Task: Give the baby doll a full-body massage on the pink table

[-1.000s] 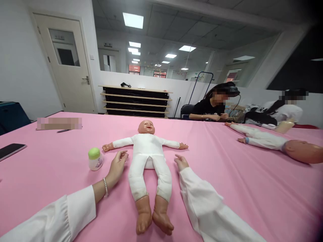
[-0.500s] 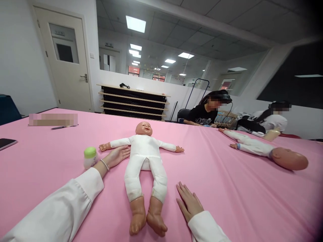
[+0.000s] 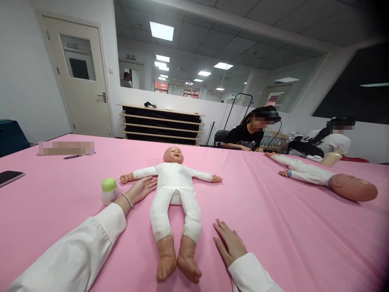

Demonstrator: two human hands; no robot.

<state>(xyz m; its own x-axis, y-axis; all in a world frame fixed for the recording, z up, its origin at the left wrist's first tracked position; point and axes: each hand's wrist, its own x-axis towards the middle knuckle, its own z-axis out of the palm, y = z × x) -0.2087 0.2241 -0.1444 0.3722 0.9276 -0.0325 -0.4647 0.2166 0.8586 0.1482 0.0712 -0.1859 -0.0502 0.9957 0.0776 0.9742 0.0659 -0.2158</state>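
The left hand (image 3: 138, 191) lies open on its side, fingers loosely curled and holding nothing, with its fingertips just beside the waist of a baby doll (image 3: 174, 190) in a white suit. The right hand (image 3: 230, 243) rests flat and empty, palm down with fingers apart, near the doll's left shin. The doll lies on its back between the hands, arms out and bare feet toward the wearer, so both hands sit within easy reach of it.

A small white jar with a green lid (image 3: 109, 191) stands upright just past the left wrist and its beaded bracelet (image 3: 128, 200). All of this lies on a pink tablecloth (image 3: 273, 243). Farther left of the left hand are a phone (image 3: 9, 177) and a pen (image 3: 74, 156). Well right of the right hand lies a second doll (image 3: 316, 176), with a bottle (image 3: 331, 159) past it. Beyond sit two co-workers (image 3: 251, 132), with shelves (image 3: 161, 123) and a door (image 3: 77, 73) behind.
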